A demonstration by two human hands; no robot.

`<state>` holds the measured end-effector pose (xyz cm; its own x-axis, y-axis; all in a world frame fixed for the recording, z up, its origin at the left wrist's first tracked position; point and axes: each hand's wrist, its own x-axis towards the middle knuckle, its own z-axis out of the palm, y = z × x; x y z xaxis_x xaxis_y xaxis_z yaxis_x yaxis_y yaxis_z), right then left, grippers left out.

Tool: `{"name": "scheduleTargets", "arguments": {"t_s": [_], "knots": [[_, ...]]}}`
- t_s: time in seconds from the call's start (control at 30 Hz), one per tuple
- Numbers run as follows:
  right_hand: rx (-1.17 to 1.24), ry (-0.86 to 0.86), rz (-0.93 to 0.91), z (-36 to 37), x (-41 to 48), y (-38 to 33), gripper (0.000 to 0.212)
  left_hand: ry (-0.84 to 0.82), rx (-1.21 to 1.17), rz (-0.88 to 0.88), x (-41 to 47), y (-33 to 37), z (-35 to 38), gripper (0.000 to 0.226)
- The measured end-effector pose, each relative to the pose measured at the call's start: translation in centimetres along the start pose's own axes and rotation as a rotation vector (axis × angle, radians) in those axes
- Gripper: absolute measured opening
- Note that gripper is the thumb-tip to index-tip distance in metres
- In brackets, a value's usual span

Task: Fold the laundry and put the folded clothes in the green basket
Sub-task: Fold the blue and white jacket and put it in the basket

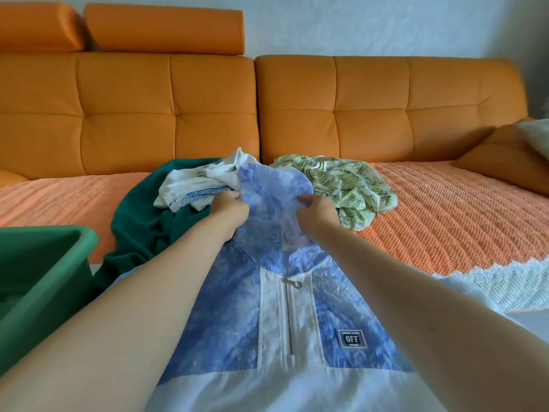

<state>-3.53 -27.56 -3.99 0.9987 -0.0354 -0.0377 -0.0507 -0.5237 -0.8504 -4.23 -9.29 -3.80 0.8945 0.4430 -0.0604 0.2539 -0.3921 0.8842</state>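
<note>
Pinching the hood (pixel 273 185) of a blue-and-white jacket (pixel 225 328), the left hand (pixel 230 210) has its fingers (pixel 234 196) curled round the hood's left edge, while the right hand (pixel 317 212) has its fingers (pixel 303 200) curled round the right edge, so the hood stands raised between them. Both bare forearms reach forward over the jacket, which lies front-up on the near part of the seat, its short zip (pixel 287 313) running down the middle and a small dark patch reading OFF (pixel 352 339) to the right of it. Just behind the hood sit three loose pieces of laundry: a crumpled white garment with blue print (pixel 196 185) on the left, a pale green patterned shirt (pixel 350 185) on the right, and a dark green cloth (pixel 139 221) spreading out from under the white one toward the near left. A green basket (pixel 86 237) stands at the left edge, beside the dark green cloth; what it holds cannot be made out. All of this rests on an orange textured cover (pixel 445 209) over an orange sofa (pixel 178 99), with a white lace-edged cloth (pixel 493 282) lying at the near right.
</note>
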Motion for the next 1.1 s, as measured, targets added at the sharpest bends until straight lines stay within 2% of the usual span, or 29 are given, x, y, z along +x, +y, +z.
{"name": "scheduleTargets", "arguments": {"t_s": [0.07,0.17,0.23,0.3,0.33,0.4,0.47,0.53,0.6,0.63,0.7,0.77,0.8,0.83,0.9,0.93,0.97,1.03,1.1], "knots": [[0.057,0.0,-0.062,-0.8,-1.7,-0.6,0.056,-0.013,-0.112,0.016,-1.5,0.8,-1.2,0.048],[0.089,0.002,-0.161,-2.4,-5.2,-1.0,0.057,-0.049,-0.157,0.104,-4.9,1.3,-3.4,0.061],[0.11,-0.025,-0.25,-3.5,-7.7,-0.6,0.076,-0.076,-0.166,0.153,-7.3,1.0,-4.9,0.061],[0.118,-0.068,-0.239,-4.4,-10.1,-0.2,0.098,-0.108,-0.182,0.173,-9.8,0.3,-6.3,0.051],[0.101,-0.081,-0.226,-4.7,-11.2,0.0,0.102,-0.13,-0.187,0.176,-11.1,-0.1,-6.8,0.046],[-0.037,-0.086,-0.259,-5.1,-13.2,0.7,0.093,-0.181,-0.159,0.183,-13.6,-1.1,-7.6,0.045],[-0.215,-0.123,-0.364,-5.3,-15.3,1.8,0.065,-0.252,-0.039,0.203,-15.7,-2.4,-8.4,0.053],[-0.321,-0.207,-0.397,-5.7,-17.3,2.6,0.038,-0.386,0.094,0.197,-17.2,-4.1,-9.2,0.059],[-0.488,-0.356,-0.391,-6.2,-19.2,3.0,0.019,-0.521,0.281,0.171,-18.5,-5.3,-9.8,0.048],[-0.539,-0.414,-0.354,-6.3,-20.1,2.9,0.02,-0.553,0.387,0.166,-19.3,-5.4,-9.9,0.035],[-0.636,-0.503,-0.286,-7.0,-21.4,2.5,0.023,-0.511,0.625,0.192,-20.6,-5.6,-10.0,0.009],[-0.661,-0.539,-0.252,-7.8,-22.4,2.0,0.032,-0.352,0.732,0.213,-21.4,-5.8,-9.6,0.011],[-0.668,-0.555,-0.22,-8.1,-22.7,1.8,0.039,-0.27,0.616,0.203,-21.9,-5.8,-9.6,0.016],[-0.739,-0.574,-0.211,-8.2,-23.0,1.7,0.043,-0.233,0.398,0.156,-22.0,-5.8,-9.4,0.021],[-0.85,-0.616,-0.189,-8.2,-23.6,1.5,0.046,-0.216,-0.068,0.042,-22.5,-5.3,-9.2,0.021],[-0.889,-0.628,-0.185,-8.3,-23.9,1.3,0.046,-0.245,-0.198,-0.01,-23.0,-4.9,-9.2,0.018],[-0.92,-0.622,-0.178,-8.5,-23.9,1.2,0.045,-0.296,-0.239,-0.013,-23.5,-4.4,-9.3,0.014],[-0.965,-0.534,-0.155,-8.9,-23.4,0.9,0.039,-0.415,-0.228,0.095,-24.7,-4.1,-9.4,0.016],[-0.997,-0.328,-0.156,-9.5,-22.8,0.6,0.023,-0.474,-0.187,0.171,-25.1,-4.4,-9.8,0.02]]}}
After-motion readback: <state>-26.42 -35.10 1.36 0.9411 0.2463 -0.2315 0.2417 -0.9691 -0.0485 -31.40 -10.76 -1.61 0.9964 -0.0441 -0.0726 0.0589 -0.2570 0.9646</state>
